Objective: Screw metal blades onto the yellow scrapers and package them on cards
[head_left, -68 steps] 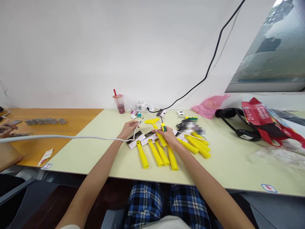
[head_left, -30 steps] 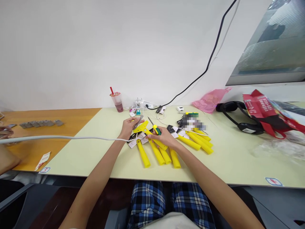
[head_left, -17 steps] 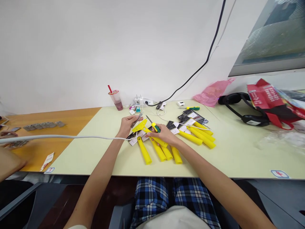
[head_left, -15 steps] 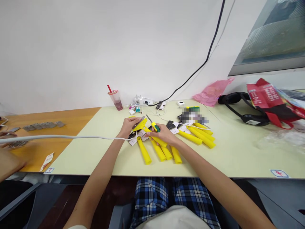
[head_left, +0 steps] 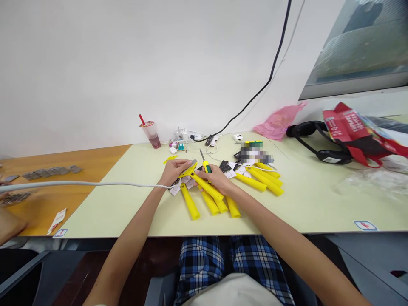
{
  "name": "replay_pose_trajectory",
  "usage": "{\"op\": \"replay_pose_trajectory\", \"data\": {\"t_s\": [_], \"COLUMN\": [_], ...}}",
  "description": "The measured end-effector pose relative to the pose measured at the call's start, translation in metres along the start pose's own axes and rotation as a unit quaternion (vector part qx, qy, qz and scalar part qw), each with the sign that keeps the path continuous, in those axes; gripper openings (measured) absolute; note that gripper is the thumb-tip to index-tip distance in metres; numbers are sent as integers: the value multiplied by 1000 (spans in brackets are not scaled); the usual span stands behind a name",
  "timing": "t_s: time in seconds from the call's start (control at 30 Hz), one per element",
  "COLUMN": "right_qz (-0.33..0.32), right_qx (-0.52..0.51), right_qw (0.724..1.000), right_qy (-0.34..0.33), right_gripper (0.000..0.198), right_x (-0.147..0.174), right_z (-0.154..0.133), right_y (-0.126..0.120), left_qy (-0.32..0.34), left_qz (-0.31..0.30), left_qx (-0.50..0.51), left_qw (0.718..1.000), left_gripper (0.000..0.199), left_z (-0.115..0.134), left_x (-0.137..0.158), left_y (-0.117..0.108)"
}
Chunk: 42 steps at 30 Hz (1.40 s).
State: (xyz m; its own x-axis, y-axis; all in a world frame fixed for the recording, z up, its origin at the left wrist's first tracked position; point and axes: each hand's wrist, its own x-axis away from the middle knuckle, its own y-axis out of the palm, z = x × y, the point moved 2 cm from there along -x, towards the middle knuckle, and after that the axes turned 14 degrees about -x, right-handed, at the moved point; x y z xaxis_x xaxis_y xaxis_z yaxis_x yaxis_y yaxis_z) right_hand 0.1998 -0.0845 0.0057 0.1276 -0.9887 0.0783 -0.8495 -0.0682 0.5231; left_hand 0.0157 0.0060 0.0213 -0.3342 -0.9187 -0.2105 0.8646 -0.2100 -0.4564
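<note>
My left hand [head_left: 174, 171] pinches the head of a yellow scraper [head_left: 208, 187], by its grey metal blade [head_left: 193, 163]. The scraper's handle slopes down to the right, above other yellow handles [head_left: 190, 203] on the table. Closed around a yellow-and-green screwdriver [head_left: 207, 166] is my right hand [head_left: 218, 178], whose fingers also touch the scraper's neck. The screwdriver's shaft points up and away, with its tip apart from the scraper. Beyond my left hand lies another yellow piece [head_left: 170, 159]. Printed cards [head_left: 227, 169] lie partly under the handles.
More yellow handles [head_left: 266, 182] lie to the right. A tilted drink cup [head_left: 151, 135] and a power strip [head_left: 196, 136] stand by the wall. A white cable [head_left: 95, 184] crosses on the left. Another person's arm [head_left: 9, 223] is at the wooden table [head_left: 105, 163] with grey pieces.
The view has shifted slightly. My left hand and the scraper head have come nearer my right hand. The screwdriver stands steeper, and the yellow piece behind my left hand shows more.
</note>
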Motion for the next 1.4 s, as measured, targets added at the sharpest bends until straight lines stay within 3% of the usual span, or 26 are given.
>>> {"op": "replay_pose_trajectory", "data": {"t_s": [0.2,0.43,0.93,1.07,1.17,1.23,1.27,1.33,1.4], "right_qz": [60,78,94,76,92,110,117,128,136], "right_qx": [-14,-17,-27,-61,-84,-94,-99,-112,-114], "right_qw": [998,996,994,992,990,987,985,982,981], "right_qy": [-25,-42,-54,-79,-73,-75,-78,-81,-77], "right_gripper": [55,47,55,60,64,65,66,66,65], "right_x": [-3,0,-2,-2,-3,-4,-5,-8,-11], "right_z": [0,-3,-4,-8,-13,-16,-17,-18,-17], "right_y": [-4,-3,-4,-5,-8,-12,-13,-17,-21], "left_qy": [40,68,81,95,93,58,32,-33,-68], "left_qz": [-66,-126,-145,-75,72,153,170,149,145], "left_qx": [-21,14,2,10,15,-5,-40,-172,-220], "left_qw": [997,990,986,993,993,987,984,973,962], "left_gripper": [57,57,56,50,48,47,45,38,39], "left_z": [10,15,7,5,-13,-34,-46,-69,-86], "left_x": [9,12,10,6,-7,-20,-27,-40,-52], "left_y": [15,9,10,7,-5,-18,-25,-39,-54]}}
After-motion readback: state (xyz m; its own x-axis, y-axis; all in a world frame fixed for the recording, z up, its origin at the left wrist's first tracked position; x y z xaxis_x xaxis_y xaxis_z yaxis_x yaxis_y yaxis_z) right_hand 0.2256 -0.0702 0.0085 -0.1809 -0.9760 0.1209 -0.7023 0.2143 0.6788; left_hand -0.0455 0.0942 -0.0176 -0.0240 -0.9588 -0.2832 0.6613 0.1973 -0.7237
